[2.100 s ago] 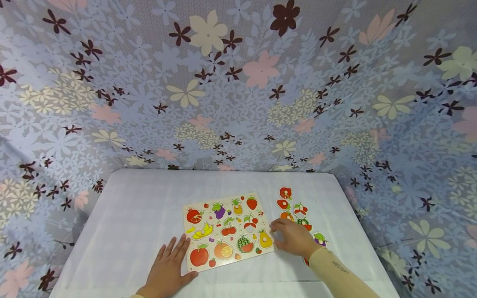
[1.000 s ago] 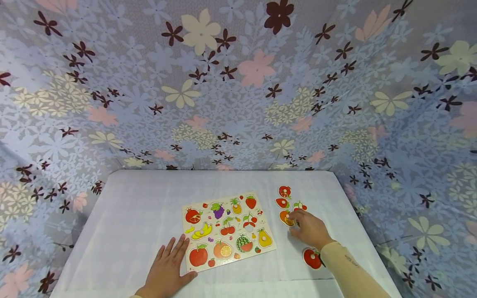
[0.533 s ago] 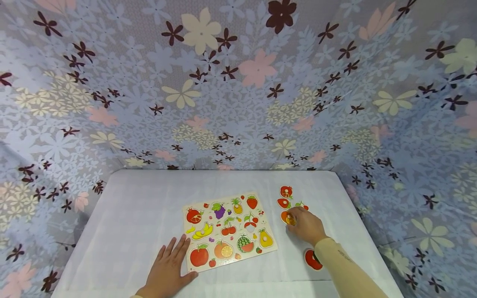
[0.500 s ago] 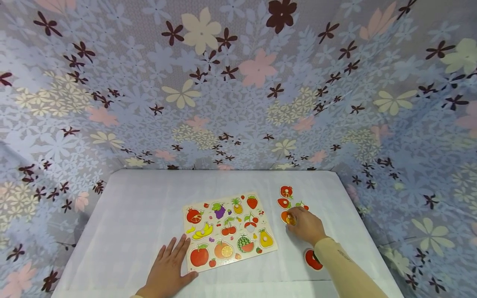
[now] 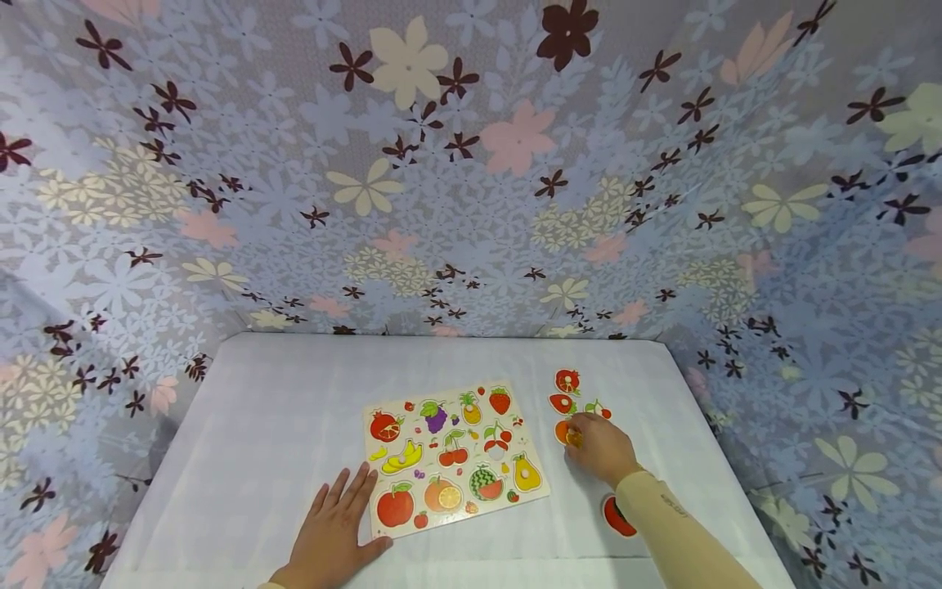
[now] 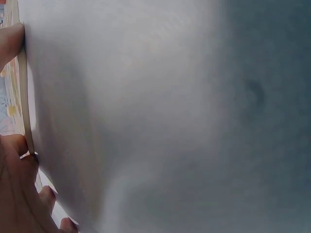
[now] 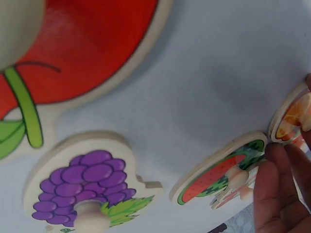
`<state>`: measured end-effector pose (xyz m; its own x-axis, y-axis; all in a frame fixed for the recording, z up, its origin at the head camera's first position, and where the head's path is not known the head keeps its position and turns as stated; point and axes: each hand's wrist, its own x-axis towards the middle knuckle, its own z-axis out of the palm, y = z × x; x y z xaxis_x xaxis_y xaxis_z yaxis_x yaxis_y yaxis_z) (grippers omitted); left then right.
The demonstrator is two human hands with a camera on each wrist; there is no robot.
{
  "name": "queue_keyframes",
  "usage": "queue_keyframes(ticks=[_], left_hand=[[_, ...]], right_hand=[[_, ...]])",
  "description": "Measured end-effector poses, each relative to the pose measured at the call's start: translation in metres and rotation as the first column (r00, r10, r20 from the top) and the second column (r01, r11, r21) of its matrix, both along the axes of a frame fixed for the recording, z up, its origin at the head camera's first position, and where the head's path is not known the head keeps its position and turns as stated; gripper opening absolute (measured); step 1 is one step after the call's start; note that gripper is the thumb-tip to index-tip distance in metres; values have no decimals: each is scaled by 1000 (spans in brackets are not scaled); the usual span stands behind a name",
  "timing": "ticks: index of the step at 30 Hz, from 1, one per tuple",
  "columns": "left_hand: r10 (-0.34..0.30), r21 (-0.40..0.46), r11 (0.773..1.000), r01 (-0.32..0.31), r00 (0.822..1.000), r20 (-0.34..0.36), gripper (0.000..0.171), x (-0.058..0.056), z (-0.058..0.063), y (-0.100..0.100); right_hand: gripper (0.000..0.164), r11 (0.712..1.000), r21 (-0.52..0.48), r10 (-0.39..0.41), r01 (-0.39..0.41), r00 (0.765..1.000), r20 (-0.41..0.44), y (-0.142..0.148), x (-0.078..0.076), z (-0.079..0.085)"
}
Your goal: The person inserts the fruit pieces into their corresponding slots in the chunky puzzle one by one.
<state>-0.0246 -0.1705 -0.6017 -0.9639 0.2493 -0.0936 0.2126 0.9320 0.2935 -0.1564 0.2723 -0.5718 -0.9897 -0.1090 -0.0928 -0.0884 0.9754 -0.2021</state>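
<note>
A wooden fruit puzzle board (image 5: 477, 442) lies on the cloth. My left hand (image 5: 331, 523) rests flat at its left edge, fingers spread, thumb by the near corner; in the left wrist view, the fingers (image 6: 14, 145) meet the board's edge. On the right, my right hand (image 5: 605, 448) pinches an orange puzzle piece (image 5: 562, 431) lying on the cloth. The right wrist view shows fingers (image 7: 274, 187) at that piece's knob, with a watermelon piece (image 7: 214, 177) close by. The pear piece (image 5: 526, 473) sits in the board, its knob showing.
Beyond the right hand lie a pomegranate piece (image 5: 567, 379), a strawberry piece (image 5: 562, 403) and a cherry piece (image 5: 603, 411). Nearer is an apple piece (image 5: 616, 517), partly under the sleeve. A grape piece (image 7: 87, 182) shows in the right wrist view. Flowered fabric (image 5: 471, 204) surrounds the table.
My right hand has moved from beside the pear, over the loose pieces, to the orange piece and taken hold of it. The left hand has stayed at the board's edge.
</note>
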Motion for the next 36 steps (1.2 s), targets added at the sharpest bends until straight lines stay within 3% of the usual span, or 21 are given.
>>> queue_keyframes(ticks=[7,17,36], left_hand=[[8,-26,1000,-7,1000,24,104,-1,-2,0],[-11,-4,1000,11,1000,8,101,2,8,0],[-8,-22,1000,8,1000,12,102,2,6,2]], right_hand=[[43,999,18,40,-39,998,-54,0,1,-4],[45,998,2,56,-57,994,-96,2,4,-7],[51,998,-12,57,-59,993,-100,4,15,-1]])
